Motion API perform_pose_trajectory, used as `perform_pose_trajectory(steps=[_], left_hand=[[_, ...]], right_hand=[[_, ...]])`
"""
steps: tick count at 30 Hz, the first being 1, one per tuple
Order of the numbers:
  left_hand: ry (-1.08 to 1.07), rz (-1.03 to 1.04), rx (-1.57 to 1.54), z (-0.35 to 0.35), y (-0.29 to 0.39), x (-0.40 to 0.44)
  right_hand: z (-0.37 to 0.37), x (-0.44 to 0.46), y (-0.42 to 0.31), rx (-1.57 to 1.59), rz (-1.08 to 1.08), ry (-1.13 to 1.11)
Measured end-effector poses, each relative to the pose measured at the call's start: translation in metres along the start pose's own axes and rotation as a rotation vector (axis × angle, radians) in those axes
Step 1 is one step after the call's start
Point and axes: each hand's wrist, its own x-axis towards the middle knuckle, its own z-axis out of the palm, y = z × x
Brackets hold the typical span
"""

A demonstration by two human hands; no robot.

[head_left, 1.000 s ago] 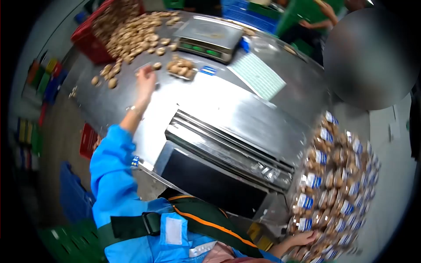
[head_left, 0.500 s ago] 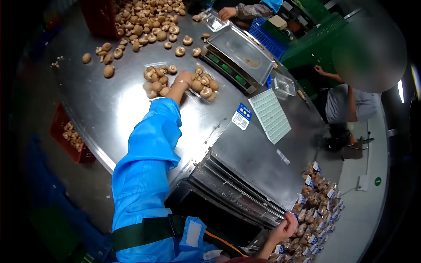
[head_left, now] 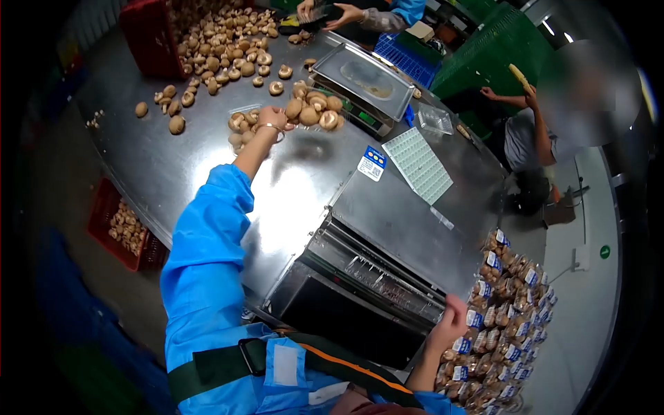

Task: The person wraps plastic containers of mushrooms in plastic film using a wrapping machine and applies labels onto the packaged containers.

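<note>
Trayed mushrooms [head_left: 315, 111]: now raised in the left grip [head_left: 274, 121] above the tabletop [head_left: 200, 145], where they rested 0.5 s ago.
Co-worker's grip [head_left: 347, 14]: 2 hands visible, 1 then.

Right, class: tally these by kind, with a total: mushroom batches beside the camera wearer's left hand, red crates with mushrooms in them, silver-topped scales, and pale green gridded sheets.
Mushroom batches beside the left hand: 2
Red crates with mushrooms: 2
Silver-topped scale: 1
Pale green gridded sheet: 1
Total: 6
</note>
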Motion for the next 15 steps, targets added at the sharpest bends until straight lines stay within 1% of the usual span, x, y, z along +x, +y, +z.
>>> perform_pose_trajectory(steps=[1, 2, 3, 4, 6, 7, 8, 10, 11, 12, 14, 15], left_hand=[[-0.045, 0.017, 0.013, 0.0, 0.02, -0.008], [-0.091, 0.033, 0.025, 0.002, 0.04, -0.019], [-0.149, 0.056, 0.077, 0.005, 0.062, -0.044], [-0.206, 0.081, 0.128, 0.009, 0.084, -0.068], [-0.326, 0.106, 0.201, 0.025, 0.1, -0.105], [-0.344, 0.084, 0.183, 0.038, 0.099, -0.126], [-0.406, 0.045, 0.193, 0.048, 0.092, -0.146], [-0.451, -0.026, 0.095, 0.074, 0.061, -0.192], [-0.499, -0.079, 0.084, 0.085, 0.044, -0.215], [-0.545, -0.136, 0.076, 0.096, 0.026, -0.238], [-0.616, -0.181, 0.091, 0.114, -0.005, -0.276], [-0.631, -0.235, 0.082, 0.121, -0.018, -0.291]], right_hand=[[0.006, 0.007, -0.002, 0.101, 0.034, 0.011], [0.008, 0.019, -0.001, 0.087, -0.045, -0.072], [0.018, 0.03, -0.013, 0.136, -0.041, -0.103], [0.028, 0.041, -0.019, 0.136, -0.12, -0.146], [0.048, 0.06, -0.029, 0.19, -0.187, -0.299], [0.056, 0.067, -0.04, 0.188, -0.198, -0.357], [0.062, 0.074, -0.049, 0.184, -0.206, -0.415], [0.077, 0.085, -0.025, 0.009, -0.392, -0.399], [0.078, 0.089, -0.009, -0.06, -0.411, -0.398], [0.077, 0.089, 0.009, -0.131, -0.425, -0.399], [0.06, 0.083, 0.041, -0.228, -0.375, -0.463], [0.048, 0.079, 0.052, -0.265, -0.354, -0.499]])
